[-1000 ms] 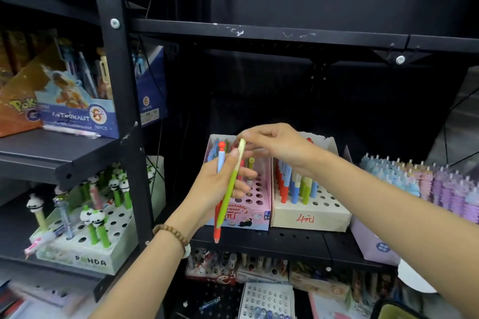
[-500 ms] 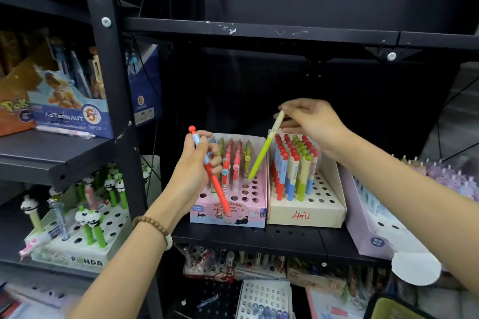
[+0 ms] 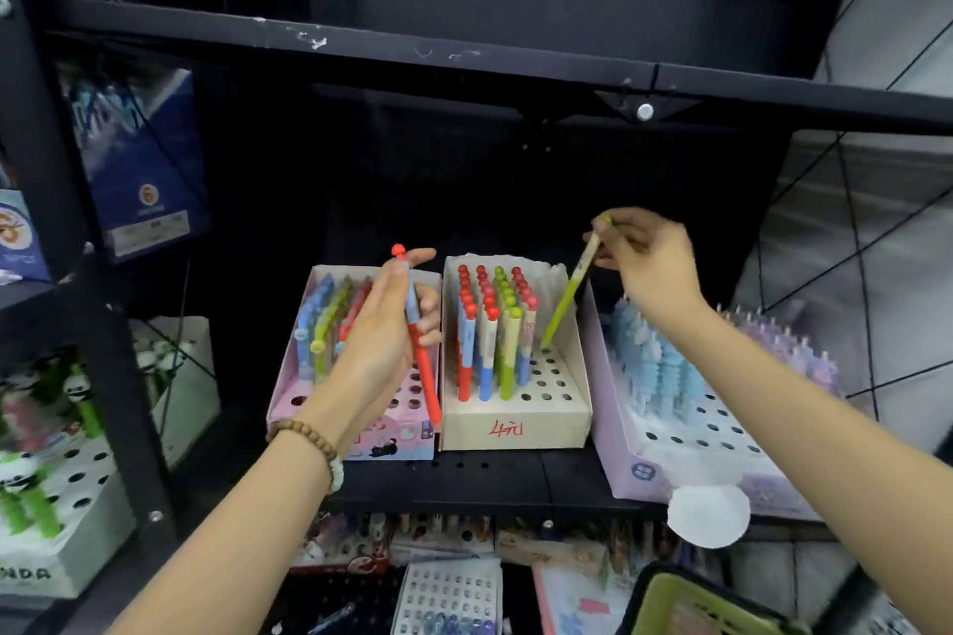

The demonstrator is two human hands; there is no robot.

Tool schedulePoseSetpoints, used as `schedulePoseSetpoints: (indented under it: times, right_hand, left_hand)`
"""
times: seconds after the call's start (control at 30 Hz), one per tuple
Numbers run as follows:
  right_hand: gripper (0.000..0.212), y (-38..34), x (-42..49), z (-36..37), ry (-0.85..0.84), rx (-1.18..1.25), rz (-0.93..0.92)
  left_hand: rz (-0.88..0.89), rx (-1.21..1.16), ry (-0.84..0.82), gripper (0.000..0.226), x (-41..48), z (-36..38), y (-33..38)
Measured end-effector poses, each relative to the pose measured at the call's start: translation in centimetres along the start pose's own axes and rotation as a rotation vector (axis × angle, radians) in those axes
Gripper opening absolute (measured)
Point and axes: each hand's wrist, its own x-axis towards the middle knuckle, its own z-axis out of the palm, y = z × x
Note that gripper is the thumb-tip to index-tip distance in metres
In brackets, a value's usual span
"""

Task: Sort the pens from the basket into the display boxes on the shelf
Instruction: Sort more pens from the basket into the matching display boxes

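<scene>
Pens (image 3: 490, 325) in beige box (image 3: 515, 428)
Right hand (image 3: 644, 263) pinches green pen (image 3: 567, 294), tip at its holes; left hand (image 3: 381, 325) grips red pen (image 3: 425, 376).

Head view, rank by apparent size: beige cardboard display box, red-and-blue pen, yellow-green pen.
1. beige cardboard display box
2. red-and-blue pen, held by the left hand
3. yellow-green pen, pinched by the right hand; it looks shorter, but it tilts, so the pens' order is unsure.

Middle box (image 3: 515, 428) between left box (image 3: 397, 446) and right box (image 3: 670, 459) on shelf (image 3: 490, 480), basket (image 3: 665, 593) below right
</scene>
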Motion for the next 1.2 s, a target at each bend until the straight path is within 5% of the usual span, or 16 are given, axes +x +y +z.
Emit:
schedulePoseSetpoints:
  times: [0.6, 0.77, 0.9, 1.0, 1.2]
  right_hand:
    - [0.012, 7.7, 4.8, 3.1, -0.243, -0.021, 0.149]
    - [0.016, 7.5, 4.4, 4.3, -0.416, -0.294, 0.181]
    - [0.028, 5.5, 3.9, 3.2, -0.393, -0.382, 0.141]
    - [0.02, 1.9, 2.7, 3.0, -0.37, -0.214, -0.001]
    - [0.024, -3.5, -1.1, 5.3, -0.617, 0.003, 0.014]
  left_hand:
    - [0.052, -0.067, 0.02, 0.032, 4.3, 2.2, -1.5]
    - [0.038, -0.061, -0.005, 0.028, 4.3, 2.4, -1.3]
    - [0.026, -0.028, -0.02, 0.029, 3.9, 2.1, -0.9]
    - [0.027, 0.083, -0.046, 0.033, 3.3, 2.0, -0.5]
    - [-0.096, 0.099, -0.158, 0.014, 1.7, 3.0, -0.3]
